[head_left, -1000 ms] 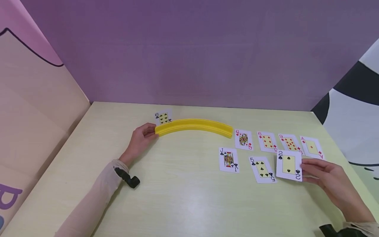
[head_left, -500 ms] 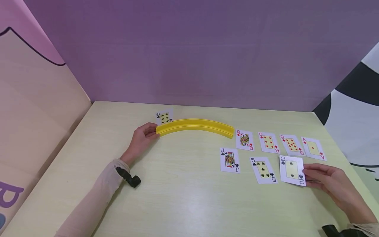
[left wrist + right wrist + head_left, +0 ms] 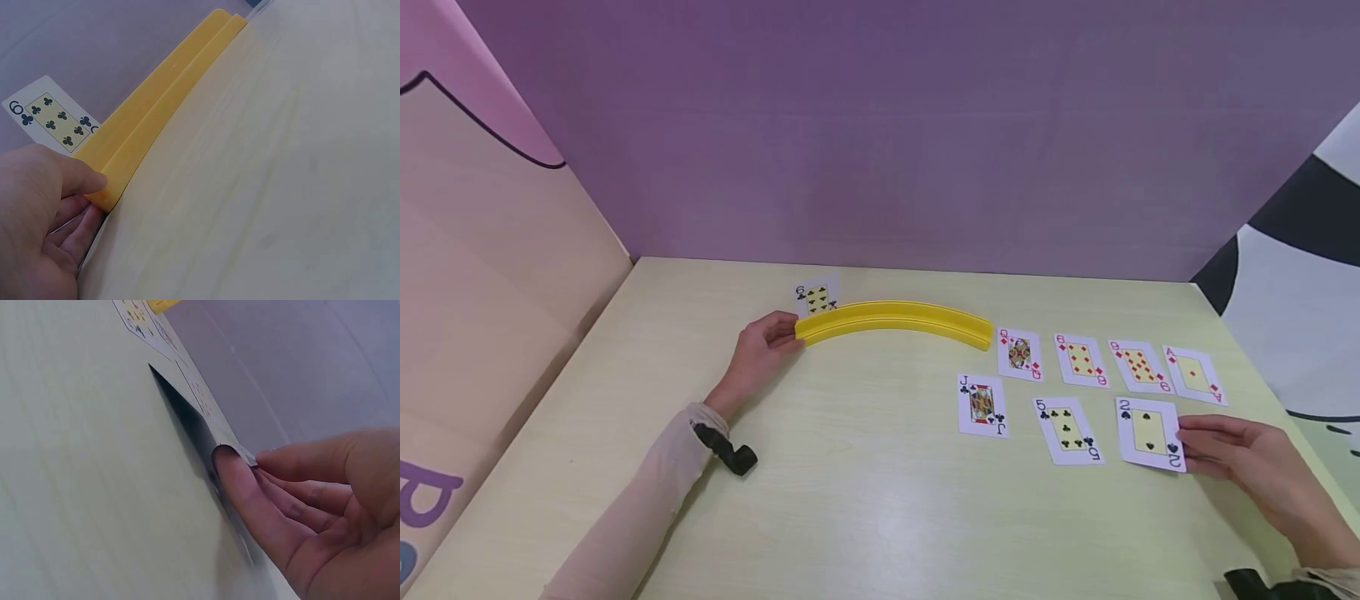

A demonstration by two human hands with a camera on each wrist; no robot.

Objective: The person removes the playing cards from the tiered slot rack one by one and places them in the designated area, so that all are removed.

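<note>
On the table, left to right:
Card holders: one curved yellow rack (image 3: 895, 321), centre of the frame.
Cards, total: eight, all face up.
Card in rack: one, the six of clubs (image 3: 816, 297), standing at the rack's left end.
Upper row, right of the rack: four cards: queen of diamonds (image 3: 1019, 354), six of diamonds (image 3: 1080, 359), nine of diamonds (image 3: 1139, 365), ace of diamonds (image 3: 1194, 374).
Lower row: three cards: jack of clubs (image 3: 981, 405), five of clubs (image 3: 1067, 429), two of spades (image 3: 1150, 433).
Surface: pale wooden table (image 3: 850, 483).
Room: purple wall behind; pink and beige panel at far left; white, black and green panel at far right.
Left hand (image 3: 758, 354): centre left, arm in a beige sleeve reaching up the frame; thumb and fingers clamped on the rack's left end.
Right hand (image 3: 1247, 462): lower right; thumb above and fingers below pinch the right edge of the two of spades, which is raised off the table on that side in the right wrist view.
</note>
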